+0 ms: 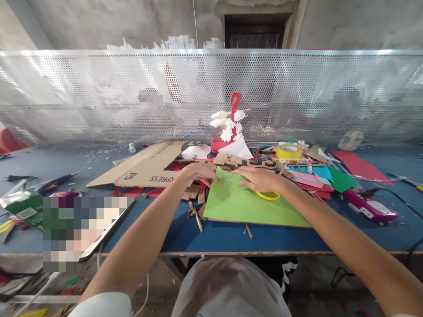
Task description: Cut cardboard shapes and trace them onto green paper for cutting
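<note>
A bright green sheet (241, 204) lies over scraps near the front edge of the table. My left hand (202, 172) is at the sheet's far left corner, fingers bent and closed on its edge. Across the upper part of the sheet my right hand (261, 179) lies palm down, fingers stretched out. Beside my right wrist, a yellow loop (268, 197) rests on the green surface, partly covered by the arm. A brown cardboard piece (152, 165) with printed letters lies left of the sheet.
Behind the sheet stands a red hooked shape (235, 105) with white flower-like pieces (228, 130). Yellow tape (288, 152) and coloured paper lie to the right, near a purple corded device (372, 209). A perforated metal screen (185, 97) closes the back; a tablet-like device (107, 229) lies left.
</note>
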Demonstrator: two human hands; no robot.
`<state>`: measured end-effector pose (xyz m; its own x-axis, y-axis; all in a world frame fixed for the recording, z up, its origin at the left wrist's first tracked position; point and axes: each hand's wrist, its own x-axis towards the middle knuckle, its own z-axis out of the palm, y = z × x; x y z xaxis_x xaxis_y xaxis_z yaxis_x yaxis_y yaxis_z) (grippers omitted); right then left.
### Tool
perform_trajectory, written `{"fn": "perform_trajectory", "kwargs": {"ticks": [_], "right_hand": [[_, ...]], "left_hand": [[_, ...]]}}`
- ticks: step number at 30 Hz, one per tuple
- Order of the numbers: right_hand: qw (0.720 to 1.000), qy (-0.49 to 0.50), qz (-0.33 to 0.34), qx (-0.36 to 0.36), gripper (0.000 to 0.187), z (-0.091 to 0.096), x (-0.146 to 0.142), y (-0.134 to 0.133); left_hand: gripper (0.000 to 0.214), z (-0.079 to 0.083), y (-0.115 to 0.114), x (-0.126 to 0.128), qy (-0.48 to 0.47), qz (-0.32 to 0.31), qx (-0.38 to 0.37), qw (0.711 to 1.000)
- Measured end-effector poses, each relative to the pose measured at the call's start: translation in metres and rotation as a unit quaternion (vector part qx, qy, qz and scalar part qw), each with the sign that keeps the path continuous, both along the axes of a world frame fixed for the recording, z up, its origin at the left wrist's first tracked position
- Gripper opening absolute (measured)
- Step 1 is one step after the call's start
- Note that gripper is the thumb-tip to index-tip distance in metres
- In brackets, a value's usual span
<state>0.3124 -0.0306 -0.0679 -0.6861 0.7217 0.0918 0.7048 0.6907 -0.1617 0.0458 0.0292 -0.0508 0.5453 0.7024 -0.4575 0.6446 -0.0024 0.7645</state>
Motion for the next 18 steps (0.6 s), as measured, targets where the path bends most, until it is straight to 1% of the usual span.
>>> {"fn": "perform_trajectory", "kwargs": {"ticks": [4, 9, 13, 16, 18], "right_hand": [[1.000, -0.016, -0.014, -0.016, 0.057, 0.006, 0.001, 0.005], [0.999, -0.049, -0.014, -0.018, 0.054, 0.010, -0.008, 0.027], [0.998, -0.066, -0.007, 0.022, 0.042, 0.003, -0.023, 0.042], [0.996, -0.057, -0.003, 0.064, 0.034, -0.006, -0.030, 0.045], [0.996, -0.044, -0.016, 0.076, 0.034, -0.012, -0.030, 0.046]], "left_hand": [[0.046, -0.007, 0.006, 0.002, -0.007, 0.007, 0.012, 1.000], [0.033, -0.017, 0.006, 0.017, -0.030, -0.006, 0.016, 0.999], [0.032, -0.018, 0.000, 0.027, -0.056, 0.001, -0.008, 0.998], [0.036, -0.016, -0.001, 0.026, -0.063, 0.009, -0.030, 0.997], [0.038, -0.015, 0.001, 0.022, -0.068, 0.005, -0.042, 0.997]]}}
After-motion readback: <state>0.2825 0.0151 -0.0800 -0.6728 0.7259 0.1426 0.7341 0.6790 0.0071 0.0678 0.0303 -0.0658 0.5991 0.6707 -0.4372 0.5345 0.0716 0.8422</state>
